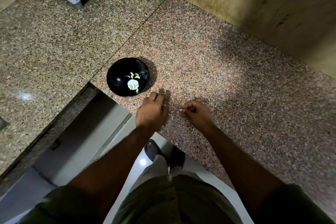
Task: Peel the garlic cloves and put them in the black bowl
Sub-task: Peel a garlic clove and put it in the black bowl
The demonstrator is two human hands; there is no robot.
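Garlic, a small pale piece point(180, 110), sits pinched in the narrow grip of the right hand point(197, 112), low over the granite desk point(227, 82); whether it is clove or loose skin is too small to tell. The left hand point(151, 110) rests knuckles-up just beside it, fingers curled under, its hold hidden. Peeled cloves point(133, 85) already lie in the black bowl point(116, 76), near the left hand. Peeling looks underway; next, probably, strip the skin and drop the clove in.

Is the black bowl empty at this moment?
No, the black bowl already holds several pale peeled garlic cloves on its bottom.
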